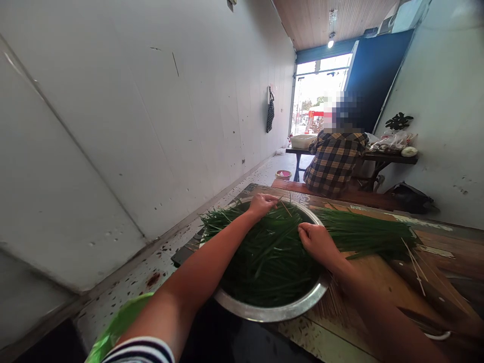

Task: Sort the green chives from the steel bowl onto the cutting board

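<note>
A wide metal basin (260, 315) full of long green chives (272, 262) stands in front of me on the table. Over its far side, my left hand (263, 205) is closed in a pinch on a thin bamboo skewer (285, 207), which slants down toward the chives. My right hand (315, 241) is closed at the basin's right side, with chive leaves running up to its fingertips. What lies inside its curled fingers is mostly hidden. More chives lie in a long bundle (366, 229) on the table, right of the basin.
Loose skewers (333, 305) lie beside the basin, near a wooden board (381, 282). A green plastic bag (117, 322) is at lower left. Beyond the table, a person in a plaid shirt (335, 161) sits on a bench at another table with a white tub (302, 141).
</note>
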Tool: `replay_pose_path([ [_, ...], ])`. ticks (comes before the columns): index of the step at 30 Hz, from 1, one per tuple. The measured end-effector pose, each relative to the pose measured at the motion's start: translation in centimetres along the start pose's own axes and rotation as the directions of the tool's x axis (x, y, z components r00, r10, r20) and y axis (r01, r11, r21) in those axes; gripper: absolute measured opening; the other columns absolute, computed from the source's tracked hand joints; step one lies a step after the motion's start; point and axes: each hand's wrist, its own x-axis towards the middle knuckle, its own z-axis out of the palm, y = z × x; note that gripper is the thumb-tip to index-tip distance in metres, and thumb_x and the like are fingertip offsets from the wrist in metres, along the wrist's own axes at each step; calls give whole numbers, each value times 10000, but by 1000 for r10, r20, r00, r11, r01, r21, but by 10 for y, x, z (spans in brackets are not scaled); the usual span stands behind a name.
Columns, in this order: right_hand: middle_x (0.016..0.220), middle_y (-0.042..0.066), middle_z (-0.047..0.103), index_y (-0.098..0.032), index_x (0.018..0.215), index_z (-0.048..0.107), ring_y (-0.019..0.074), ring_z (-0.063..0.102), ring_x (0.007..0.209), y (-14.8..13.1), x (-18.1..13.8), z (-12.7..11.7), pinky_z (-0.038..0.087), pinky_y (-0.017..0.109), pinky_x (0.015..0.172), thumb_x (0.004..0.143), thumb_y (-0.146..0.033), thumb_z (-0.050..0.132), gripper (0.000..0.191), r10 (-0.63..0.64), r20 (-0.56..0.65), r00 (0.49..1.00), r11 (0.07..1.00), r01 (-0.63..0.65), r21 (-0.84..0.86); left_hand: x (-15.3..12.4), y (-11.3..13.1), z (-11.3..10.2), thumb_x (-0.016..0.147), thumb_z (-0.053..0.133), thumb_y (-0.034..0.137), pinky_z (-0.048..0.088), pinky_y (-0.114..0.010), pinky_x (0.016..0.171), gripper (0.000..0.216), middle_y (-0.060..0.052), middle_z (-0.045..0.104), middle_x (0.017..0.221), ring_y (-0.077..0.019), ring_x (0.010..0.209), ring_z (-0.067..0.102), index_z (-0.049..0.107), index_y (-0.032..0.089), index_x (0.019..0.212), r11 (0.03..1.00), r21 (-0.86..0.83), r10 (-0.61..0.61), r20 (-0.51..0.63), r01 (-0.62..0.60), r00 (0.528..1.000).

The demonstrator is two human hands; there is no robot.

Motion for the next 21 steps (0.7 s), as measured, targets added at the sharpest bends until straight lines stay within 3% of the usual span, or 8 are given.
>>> replay_pose_path([
  [4, 560, 12, 546, -188, 595, 516, 110, 411, 526, 1, 1, 1, 241, 255, 557, 834, -223, 365, 285, 6, -7, 1000, 1000, -6, 0, -2, 2, 2, 717, 612, 249, 397, -194, 543, 312, -56, 692, 672, -86, 539, 499, 719, 86, 961, 1000, 31, 2, 7, -3, 1000],
  [7, 582, 24, 573, -184, 612, 538, 112, 431, 534, 2, 1, 2, 244, 253, 555, 837, -225, 365, 287, 15, -16, 1000, 1000, -15, 2, -12, 18, -4, 702, 632, 226, 434, -198, 618, 261, -56, 708, 733, -113, 639, 569, 738, 113, 912, 994, 94, 46, 142, -59, 989],
  [11, 620, 36, 600, -180, 650, 558, 120, 464, 568, 2, 2, 2, 261, 246, 567, 843, -235, 359, 283, 33, -32, 999, 999, -32, 8, -21, 42, -23, 664, 688, 255, 446, -189, 693, 240, -6, 720, 837, -130, 744, 604, 753, 203, 889, 959, 154, 115, 559, -239, 821],
  [12, 626, 37, 603, -180, 659, 562, 122, 467, 572, 2, 2, 2, 264, 246, 571, 843, -237, 359, 281, 33, -32, 999, 999, -33, 7, -20, 44, -28, 676, 680, 264, 446, -187, 714, 237, 3, 719, 860, -132, 772, 608, 751, 221, 898, 952, 158, 132, 557, -261, 820],
  [13, 631, 37, 606, -180, 666, 566, 123, 470, 575, 3, 2, 2, 266, 246, 574, 844, -239, 359, 278, 32, -28, 999, 999, -32, 6, -17, 43, -31, 689, 667, 266, 445, -187, 729, 225, 5, 718, 870, -134, 791, 609, 750, 229, 895, 947, 180, 146, 496, -266, 856],
  [15, 638, 40, 612, -180, 671, 570, 125, 481, 584, 5, 2, 3, 267, 247, 576, 844, -243, 363, 277, 28, -23, 999, 1000, -28, 3, -9, 34, -34, 704, 644, 250, 446, -197, 723, 178, -14, 714, 812, -142, 778, 607, 756, 209, 836, 935, 284, 144, 242, -212, 960],
  [17, 641, 42, 616, -180, 666, 571, 127, 487, 586, 6, 1, 4, 265, 249, 574, 844, -250, 367, 280, 21, -20, 1000, 1000, -21, 0, 0, 19, -32, 695, 641, 232, 445, -213, 691, 143, -39, 694, 715, -154, 731, 603, 755, 175, 761, 909, 401, 107, 38, -113, 994],
  [21, 615, 31, 600, -186, 652, 563, 123, 471, 566, 8, 0, 4, 257, 251, 564, 841, -253, 369, 279, 11, -29, 1000, 1000, -11, -6, 11, -10, -23, 612, 703, 227, 425, -216, 611, 64, -31, 639, 574, -147, 624, 574, 726, 168, 607, 875, 485, 17, 2, -16, 1000],
])
